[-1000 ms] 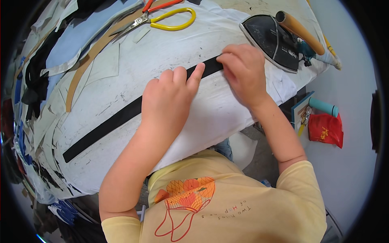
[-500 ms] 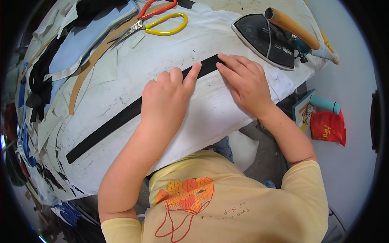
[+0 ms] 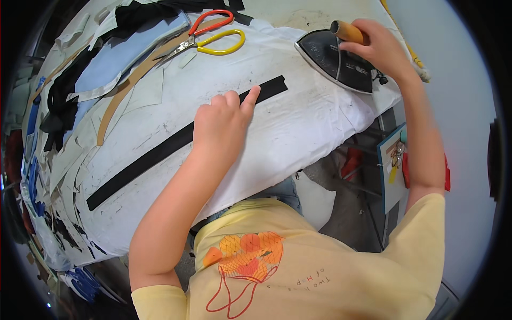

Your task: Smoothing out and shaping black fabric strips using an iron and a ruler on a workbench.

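Right hand (image 3: 381,48) clenched in a grip on the wooden handle (image 3: 348,31) of the dark flat iron (image 3: 336,61); left hand (image 3: 224,120) pressing the long black fabric strip (image 3: 160,152).

The strip lies diagonally across the white padded tabletop (image 3: 298,122), the left index finger stretched along it, other fingers curled, holding nothing. Red-and-yellow-handled scissors (image 3: 210,37) and tan, blue and black fabric scraps (image 3: 106,85) lie beyond, well apart. The right arm reaches far forward.
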